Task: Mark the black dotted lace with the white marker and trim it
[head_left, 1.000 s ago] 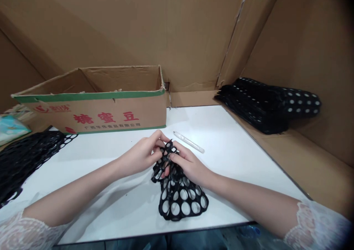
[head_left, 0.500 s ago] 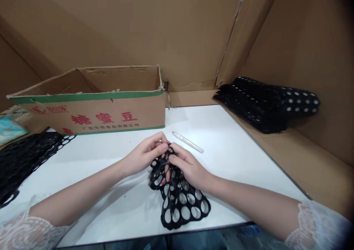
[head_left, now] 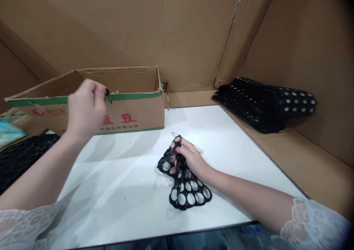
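Note:
My right hand (head_left: pixel 190 158) is closed around the gathered middle of a black sheet (head_left: pixel 189 191) with rows of pale round holes. The sheet's lower end fans out just over the white table, and its shorter upper end sticks out past the fingers. Raised in front of the open cardboard box (head_left: pixel 132 110), my left hand (head_left: pixel 87 110) is closed, fingertips pinching a small black scrap (head_left: pixel 107 91). The hand is slightly blurred. Partly hidden behind my right hand, a slim whitish pen (head_left: pixel 199 150) lies on the table.
A stack of black dotted sheets (head_left: pixel 254 104) lies on the cardboard ledge at right. More black sheets (head_left: pixel 24 158) lie at left, partly behind my left forearm, near a blue-and-white packet (head_left: pixel 11 132). Tall cardboard walls (head_left: pixel 166 28) enclose the white table (head_left: pixel 124 213).
My left hand has left the black sheet and moved up and left to the box front, with a small black scrap. My right hand still grips the sheet, now slightly higher.

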{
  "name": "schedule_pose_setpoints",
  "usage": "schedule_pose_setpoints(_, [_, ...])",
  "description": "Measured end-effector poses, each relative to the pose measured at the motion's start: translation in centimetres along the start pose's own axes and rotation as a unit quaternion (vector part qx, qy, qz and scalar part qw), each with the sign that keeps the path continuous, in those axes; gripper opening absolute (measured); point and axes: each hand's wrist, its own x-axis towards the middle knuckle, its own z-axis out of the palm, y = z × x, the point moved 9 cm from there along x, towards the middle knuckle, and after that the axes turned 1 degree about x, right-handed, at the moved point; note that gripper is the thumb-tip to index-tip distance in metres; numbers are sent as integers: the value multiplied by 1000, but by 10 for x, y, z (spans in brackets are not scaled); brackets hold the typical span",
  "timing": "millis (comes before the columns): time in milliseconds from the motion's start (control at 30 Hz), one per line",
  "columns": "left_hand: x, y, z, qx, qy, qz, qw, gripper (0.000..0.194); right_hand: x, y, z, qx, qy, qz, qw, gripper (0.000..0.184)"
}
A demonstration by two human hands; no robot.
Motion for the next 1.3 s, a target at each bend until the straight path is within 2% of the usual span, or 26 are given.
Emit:
schedule_pose_setpoints(100, [35,-9,-19,84,57,52,993,34,0,0,3,-7,-23,11,1000,9])
schedule_pose_setpoints(167, [58,-19,-14,129,58,41,989,33,-2,-1,5,-42,-42,7,998,14])
schedule_pose_setpoints(267, [82,-36,16,156,-38,9,987,27,-3,-2,5,-143,-50,-4,988,25])
schedule_pose_setpoints(333, [81,-32,27,154,-74,11,985,24,-3,-1,2,-206,-39,1,978,30])
schedule_pose_setpoints(400, [64,-10,16,147,-28,31,988,28,-2,0,0,-225,-27,6,974,32])
schedule_pose_setpoints(467, [30,26,1,115,24,70,991,32,-1,-1,-1,-207,-22,-5,978,35])
schedule_pose_setpoints(500, [9,43,2,83,-1,88,993,33,-1,-3,-1,-193,-19,-17,981,35])
schedule_pose_setpoints(533, [-15,59,14,45,-76,102,991,31,-1,-6,-2,-179,-13,-32,983,35])
schedule_pose_setpoints(567, [-42,76,32,8,-183,124,975,27,-1,-9,-2,-171,-10,-49,984,33])
schedule_pose_setpoints(600, [-73,90,51,-14,-289,147,946,30,-2,-12,-1,-166,-9,-65,984,31])
schedule_pose_setpoints(633, [-98,100,64,-30,-358,162,919,34,-3,-14,0,-161,-11,-80,984,29])
schedule_pose_setpoints(700, [-127,106,79,-54,-403,150,901,32,-4,-16,4,-151,-23,-94,984,26])
schedule_pose_setpoints(800, [-135,103,89,-133,-425,93,891,23,-5,-11,10,-120,-51,-73,989,25])
schedule_pose_setpoints(867, [-125,101,86,-198,-417,69,885,23,-5,-10,13,-115,-62,-68,989,25])
schedule_pose_setpoints(933, [-102,93,73,-224,-362,55,903,22,-6,-13,10,-131,-46,-87,986,24])
schedule_pose_setpoints(1000, [-65,70,47,-199,-241,25,949,23,-8,-17,7,-150,-25,-104,983,24])
schedule_pose_setpoints(1067, [-26,34,10,-133,-72,-20,988,28,-10,-17,7,-149,-24,-100,983,26])
schedule_pose_setpoints(1133, [6,7,-20,-33,54,-17,998,33,-10,-16,7,-135,-24,-86,987,28])
schedule_pose_setpoints(1167, [20,-2,-27,23,84,-1,996,33,-10,-15,6,-127,-21,-78,989,27])
schedule_pose_setpoints(1233, [45,-20,-18,102,41,16,994,34,-8,-13,5,-108,-14,-67,992,30])
schedule_pose_setpoints(1300, [60,-35,5,132,-51,16,990,30,-6,-13,6,-98,-14,-64,993,32])
